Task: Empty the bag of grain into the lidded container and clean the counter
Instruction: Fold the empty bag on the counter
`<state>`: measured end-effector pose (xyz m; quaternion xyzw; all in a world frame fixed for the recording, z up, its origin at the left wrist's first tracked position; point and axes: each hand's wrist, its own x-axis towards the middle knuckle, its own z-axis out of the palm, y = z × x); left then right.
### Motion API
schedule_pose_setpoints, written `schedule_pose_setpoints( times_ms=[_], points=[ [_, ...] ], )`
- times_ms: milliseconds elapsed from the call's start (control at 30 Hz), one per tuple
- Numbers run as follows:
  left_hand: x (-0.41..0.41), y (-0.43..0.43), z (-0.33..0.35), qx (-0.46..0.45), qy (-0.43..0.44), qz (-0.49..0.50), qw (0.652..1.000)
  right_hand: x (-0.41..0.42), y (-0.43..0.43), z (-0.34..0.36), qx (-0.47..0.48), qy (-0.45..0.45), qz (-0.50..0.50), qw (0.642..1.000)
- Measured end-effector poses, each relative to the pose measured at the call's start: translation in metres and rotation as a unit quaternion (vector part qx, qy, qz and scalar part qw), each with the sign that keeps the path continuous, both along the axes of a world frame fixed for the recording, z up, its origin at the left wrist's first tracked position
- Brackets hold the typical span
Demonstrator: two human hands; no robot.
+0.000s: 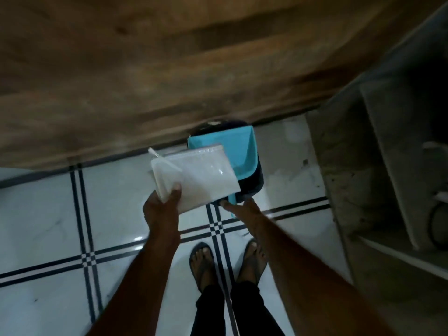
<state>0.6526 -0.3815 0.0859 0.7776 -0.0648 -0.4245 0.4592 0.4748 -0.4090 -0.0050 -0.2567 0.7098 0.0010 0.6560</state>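
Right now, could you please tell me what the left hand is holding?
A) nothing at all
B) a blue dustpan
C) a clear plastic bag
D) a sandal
C: the left hand grips the plastic bag by its near corner, thumb on top, while the dustpan stands on the tiled floor ahead, where the right hand reaches toward its handle.

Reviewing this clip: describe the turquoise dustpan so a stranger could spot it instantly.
Where the white tiled floor meets the brown wooden panel, a turquoise plastic dustpan sits partly behind the white plastic bag held in the left hand. It is the only bright blue-green thing in view.
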Motion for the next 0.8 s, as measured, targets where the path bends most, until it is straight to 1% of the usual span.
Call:
schedule_pose_setpoints(
  times_ms=[67, 133, 167, 233, 267, 367, 433, 500, 567, 633, 700, 800],
  points=[
    [0.005, -0.003, -0.036, -0.007, -0.005, -0.007, 1.0, 0.012, 0.003, -0.054, 0.006, 0.016, -0.029, 0.999],
    [0.011, -0.006, -0.061, -0.004, -0.005, -0.005, 1.0, 0.021, 0.007, -0.092, 0.006, 0.049, -0.063, 0.997],
    [0.014, -0.007, -0.07, 0.001, 0.001, 0.0, 1.0, 0.027, 0.007, -0.092, 0.0, 0.072, -0.075, 0.995],
    [0.016, -0.008, -0.079, 0.01, 0.008, 0.009, 1.0, 0.027, 0.011, -0.085, -0.032, 0.121, -0.054, 0.991],
    [0.016, -0.009, -0.078, 0.013, 0.012, 0.015, 1.0, 0.021, 0.015, -0.076, -0.056, 0.142, -0.02, 0.988],
    [0.013, -0.015, -0.063, 0.012, 0.038, 0.048, 0.998, -0.007, 0.033, -0.042, -0.147, 0.165, 0.076, 0.972],
    [0.011, -0.021, -0.051, 0.019, 0.037, 0.071, 0.997, -0.03, 0.045, -0.018, -0.192, 0.181, 0.093, 0.96],
    [0.01, -0.028, -0.047, 0.025, 0.017, 0.088, 0.996, -0.049, 0.057, 0.004, -0.234, 0.2, 0.051, 0.95],
    [0.006, -0.038, -0.047, 0.031, -0.01, 0.102, 0.994, -0.068, 0.065, 0.015, -0.262, 0.224, -0.045, 0.938],
    [0.0, -0.05, -0.054, 0.035, -0.033, 0.098, 0.994, -0.085, 0.068, 0.015, -0.263, 0.25, -0.109, 0.925],
    [-0.011, -0.061, -0.069, 0.038, -0.043, 0.073, 0.996, -0.098, 0.071, 0.005, -0.245, 0.258, -0.125, 0.926],
    [-0.027, -0.074, -0.106, 0.071, -0.076, -0.018, 0.994, -0.108, 0.078, -0.016, -0.246, 0.245, -0.131, 0.928]
  ],
)
